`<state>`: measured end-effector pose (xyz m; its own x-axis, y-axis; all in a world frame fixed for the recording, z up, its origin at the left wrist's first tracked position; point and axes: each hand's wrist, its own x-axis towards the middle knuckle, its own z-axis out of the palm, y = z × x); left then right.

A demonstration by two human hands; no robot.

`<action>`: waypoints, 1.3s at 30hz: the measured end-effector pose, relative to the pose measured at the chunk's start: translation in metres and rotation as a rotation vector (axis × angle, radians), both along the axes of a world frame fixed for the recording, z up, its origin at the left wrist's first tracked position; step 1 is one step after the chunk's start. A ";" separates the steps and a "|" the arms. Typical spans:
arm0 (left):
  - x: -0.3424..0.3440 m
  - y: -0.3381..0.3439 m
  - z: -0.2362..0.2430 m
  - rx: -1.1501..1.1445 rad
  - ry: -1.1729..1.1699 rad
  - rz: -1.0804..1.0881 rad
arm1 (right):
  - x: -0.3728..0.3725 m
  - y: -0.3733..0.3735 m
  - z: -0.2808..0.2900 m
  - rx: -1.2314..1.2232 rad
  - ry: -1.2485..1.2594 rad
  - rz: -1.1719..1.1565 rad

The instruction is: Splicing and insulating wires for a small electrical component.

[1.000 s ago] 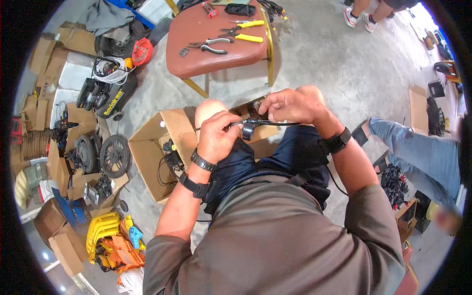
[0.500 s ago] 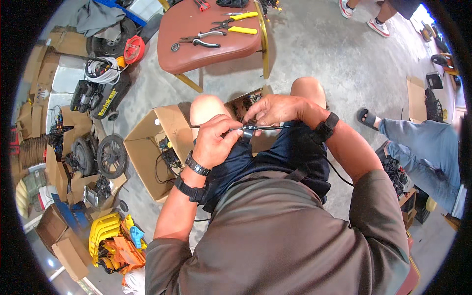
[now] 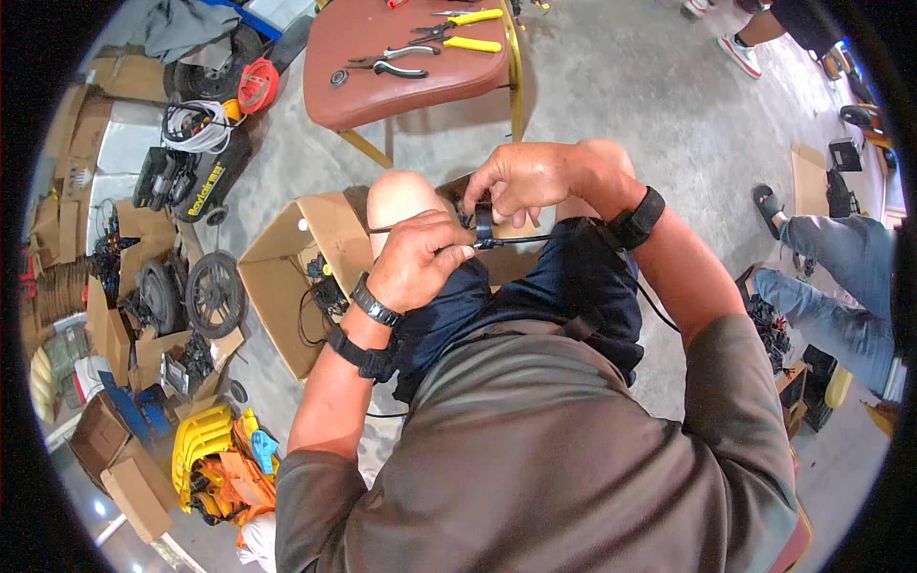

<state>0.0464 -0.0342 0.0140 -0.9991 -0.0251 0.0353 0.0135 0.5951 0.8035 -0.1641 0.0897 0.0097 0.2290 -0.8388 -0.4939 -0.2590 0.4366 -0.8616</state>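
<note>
Across my knees runs a thin black cable (image 3: 523,239). My left hand (image 3: 417,250) is closed around it, thumb laid along the top. A short, wide band of black tape (image 3: 484,225) stands up from the cable just right of that thumb. My right hand (image 3: 525,181) is above the cable with bent fingers, pinching at the band's upper end; the fingertips are partly hidden, and whether a roll is in them cannot be made out. Beyond my left hand the cable's end pokes out.
An open cardboard box (image 3: 301,244) with black wires stands by my left knee. Ahead, a brown padded chair (image 3: 406,91) bears pliers (image 3: 387,65) and yellow-handled cutters (image 3: 458,40). Wheels (image 3: 214,294) and cartons lie left. At right sits another person in jeans (image 3: 831,263).
The black band, which hung below the cable, now stands above it. My right hand has lifted slightly and turned over the cable; my left hand keeps its grip.
</note>
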 end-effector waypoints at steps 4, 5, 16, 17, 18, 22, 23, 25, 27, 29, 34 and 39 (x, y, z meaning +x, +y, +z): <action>0.000 0.000 0.002 -0.015 -0.002 0.006 | 0.002 -0.002 0.006 0.017 0.011 -0.037; 0.001 -0.001 0.002 -0.012 -0.004 0.003 | 0.003 -0.002 0.007 0.015 0.011 -0.036; -0.001 0.001 0.002 0.021 0.014 0.141 | 0.023 0.007 0.012 -0.221 -0.155 -0.430; -0.001 0.002 0.001 0.029 0.023 0.159 | 0.025 0.007 0.010 -0.224 -0.152 -0.425; -0.002 0.003 0.001 0.028 0.027 0.161 | 0.027 0.006 0.005 -0.282 -0.125 -0.454; -0.006 0.002 -0.001 0.012 0.068 0.207 | 0.038 0.006 -0.003 -0.444 -0.101 -0.578; -0.007 0.001 -0.001 0.013 0.040 0.216 | 0.041 0.006 -0.002 -0.446 -0.098 -0.572; -0.007 -0.001 -0.003 0.059 0.004 0.238 | 0.048 0.006 0.002 -0.443 -0.146 -0.718; -0.007 -0.003 -0.003 0.106 -0.034 0.261 | 0.053 0.009 0.008 -0.456 -0.192 -0.739; -0.007 -0.004 -0.003 0.094 -0.029 0.263 | 0.058 0.013 0.012 -0.467 -0.239 -0.759; -0.015 0.000 0.000 0.020 0.046 0.360 | 0.072 0.022 0.009 -0.638 -0.145 -0.841; -0.017 -0.005 -0.004 0.109 -0.064 0.337 | 0.078 0.039 0.010 -0.708 0.194 -0.727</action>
